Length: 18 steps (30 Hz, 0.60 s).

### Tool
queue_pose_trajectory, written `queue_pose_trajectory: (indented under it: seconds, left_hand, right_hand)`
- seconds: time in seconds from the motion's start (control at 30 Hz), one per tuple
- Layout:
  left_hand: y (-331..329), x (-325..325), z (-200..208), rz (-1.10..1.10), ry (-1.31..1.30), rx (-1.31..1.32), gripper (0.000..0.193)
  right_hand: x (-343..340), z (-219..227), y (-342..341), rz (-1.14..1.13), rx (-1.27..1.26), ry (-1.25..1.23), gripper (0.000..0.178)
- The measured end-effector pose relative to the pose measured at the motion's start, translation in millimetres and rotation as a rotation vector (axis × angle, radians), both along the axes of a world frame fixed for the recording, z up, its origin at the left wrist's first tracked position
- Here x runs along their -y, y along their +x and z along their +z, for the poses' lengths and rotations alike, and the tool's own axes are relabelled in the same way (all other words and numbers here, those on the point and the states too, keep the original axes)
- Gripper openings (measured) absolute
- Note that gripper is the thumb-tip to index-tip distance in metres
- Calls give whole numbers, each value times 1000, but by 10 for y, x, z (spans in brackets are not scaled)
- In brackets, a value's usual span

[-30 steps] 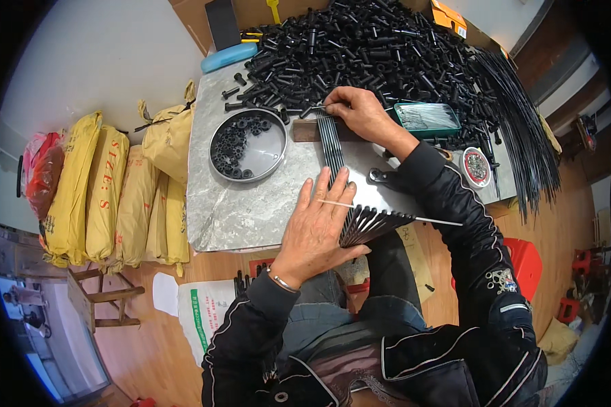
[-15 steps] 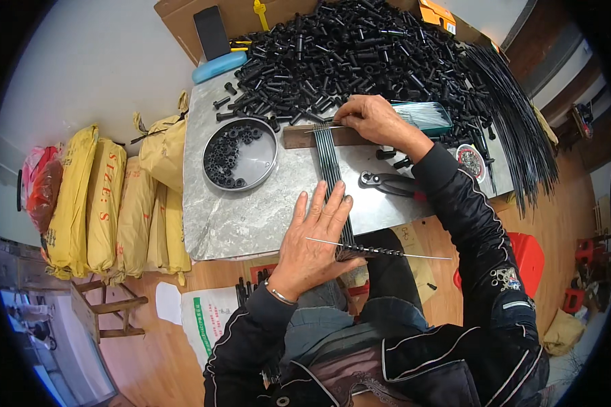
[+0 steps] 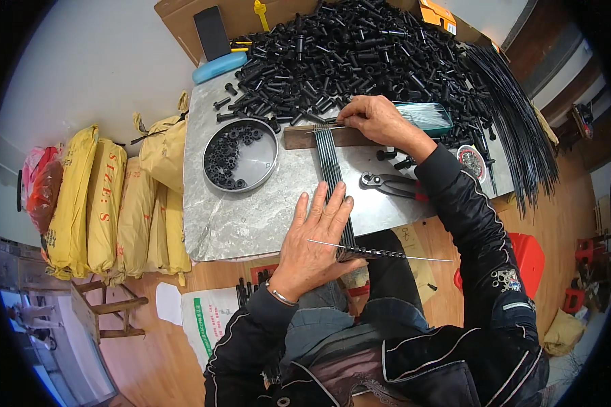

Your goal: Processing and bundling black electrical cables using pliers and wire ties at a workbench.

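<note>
My left hand (image 3: 311, 234) lies flat with its fingers stretched over a row of thin dark rods (image 3: 328, 159). The rods run from the table's front edge to a brown wooden bar (image 3: 299, 138). By my left thumb, a thin metal needle (image 3: 428, 259) passes crosswise through small black pieces at the rods' near end. At the far end, my right hand (image 3: 377, 121) pinches a thin metal wire (image 3: 332, 127) that lies across the rod tips. Its fingertips partly hide the wire.
Left of the rods stands a round metal pan (image 3: 274, 163) of small black rings. Red-handled pincers (image 3: 390, 183) lie to the right. Behind rise a heap of black tubular parts (image 3: 360, 54) and a green tray (image 3: 441, 129). Long black rods (image 3: 523, 136) hang over the right edge.
My right hand has shifted slightly to the right along the bar. My left hand stays nearly still, and the needle beside it has moved very slightly.
</note>
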<state>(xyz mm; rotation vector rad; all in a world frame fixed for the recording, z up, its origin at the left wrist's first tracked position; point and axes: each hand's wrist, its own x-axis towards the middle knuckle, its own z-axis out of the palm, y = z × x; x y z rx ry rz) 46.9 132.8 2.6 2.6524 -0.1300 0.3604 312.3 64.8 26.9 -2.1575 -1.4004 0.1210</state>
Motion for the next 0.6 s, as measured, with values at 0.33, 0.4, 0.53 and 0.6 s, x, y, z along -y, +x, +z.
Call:
queue_pose_trajectory:
  seconds: [0.33,0.4,0.53,0.6]
  left_hand:
    - [-4,-1,-16,3,-3,-8,95]
    - [-1,-7,-18,2,5,-13,95]
    - [-9,-7,-21,6,0,-8,95]
    - [-7,-5,-10,5,11,-3,95]
  right_hand:
    - [-34,-14,-4,11,-12,-16,19]
    - [-54,-28,-4,12,-4,-10,19]
    - [-81,-26,-5,7,-48,-3,19]
    - [-89,-42,38,44,-74,6,19]
